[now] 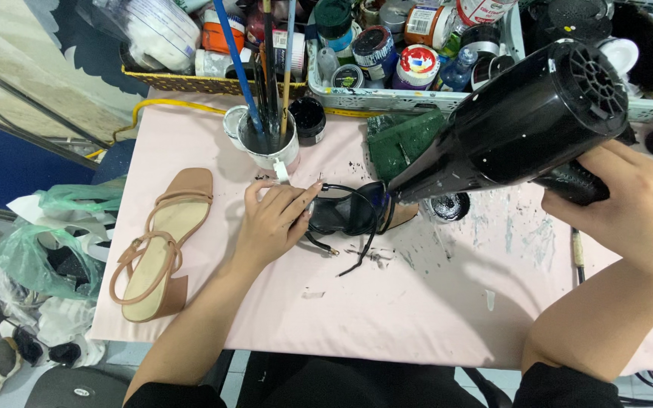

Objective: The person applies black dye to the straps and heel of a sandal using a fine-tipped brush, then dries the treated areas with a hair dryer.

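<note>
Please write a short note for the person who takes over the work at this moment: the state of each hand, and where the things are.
Left hand: fingers press on the black strappy sandal, holding it on the pink table.
Right hand: grips the black hair dryer, nozzle aimed at the sandal from close by.
Done: this sandal looks black, its sole edge is tan.
Left: the tan sandal lies unpainted, left of the hand.
Brushes stand in the white cup.

Bare forearms, black sleeves
</note>
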